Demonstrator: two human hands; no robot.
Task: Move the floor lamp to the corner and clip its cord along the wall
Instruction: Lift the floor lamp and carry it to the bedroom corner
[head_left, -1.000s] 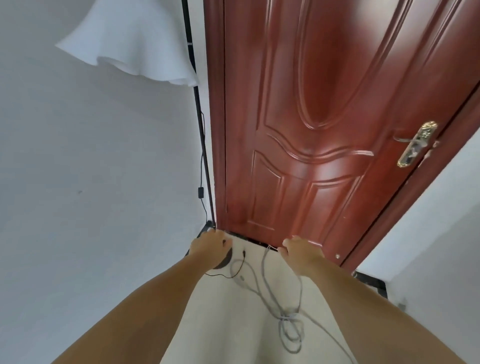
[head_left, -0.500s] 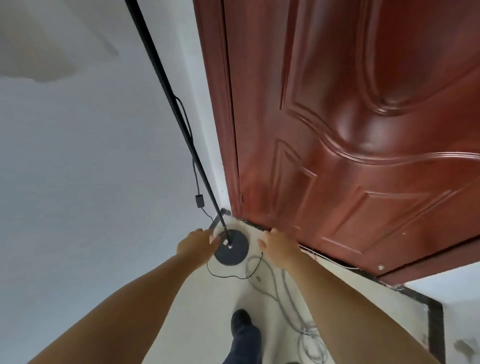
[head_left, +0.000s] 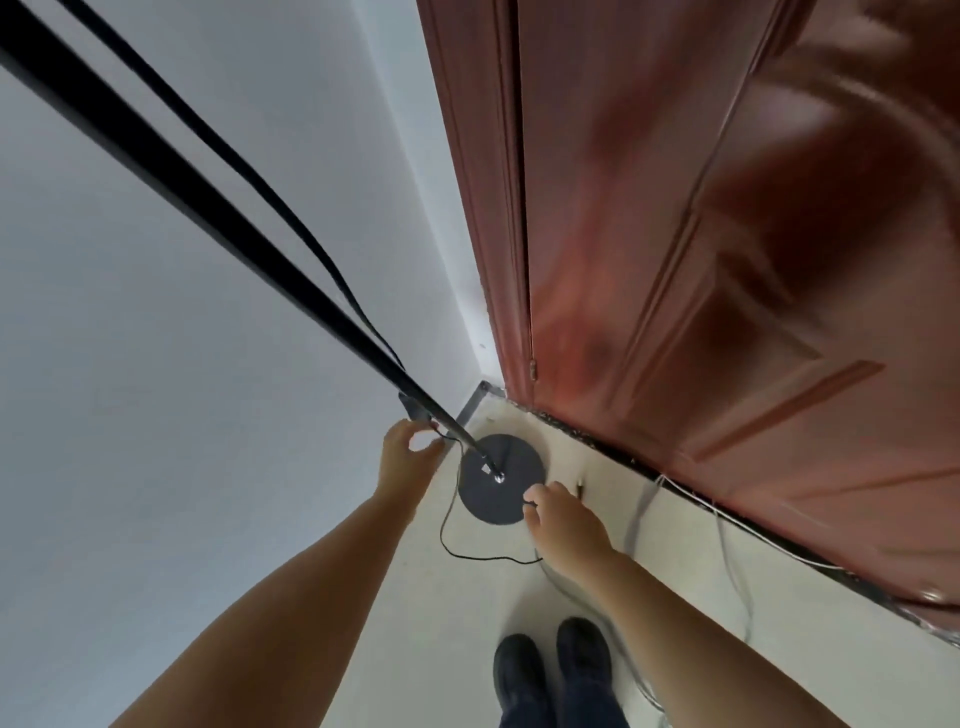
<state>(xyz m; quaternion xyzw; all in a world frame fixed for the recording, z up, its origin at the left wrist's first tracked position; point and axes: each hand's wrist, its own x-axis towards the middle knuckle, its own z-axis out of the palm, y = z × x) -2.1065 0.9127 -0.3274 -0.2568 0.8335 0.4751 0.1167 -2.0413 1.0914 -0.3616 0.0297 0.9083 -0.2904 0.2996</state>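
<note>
Since half a second ago the view has dropped closer to the lamp base (head_left: 501, 478), which sits in the corner beside the red door (head_left: 727, 260); the left hand (head_left: 408, 454) pinches the thin black cord (head_left: 452, 540) left of the base, the right hand (head_left: 563, 519) pinches it at the base's near edge, and no writing is readable.

Lamp pole (head_left: 218, 228) and round base (head_left: 501, 478) are seen as black; thin cord (head_left: 470, 556) black. Door (head_left: 727, 260) reddish-brown, glossy. Wall (head_left: 156, 364) pale grey. Floor (head_left: 447, 623) cream. Shoes (head_left: 550, 670) black.
</note>
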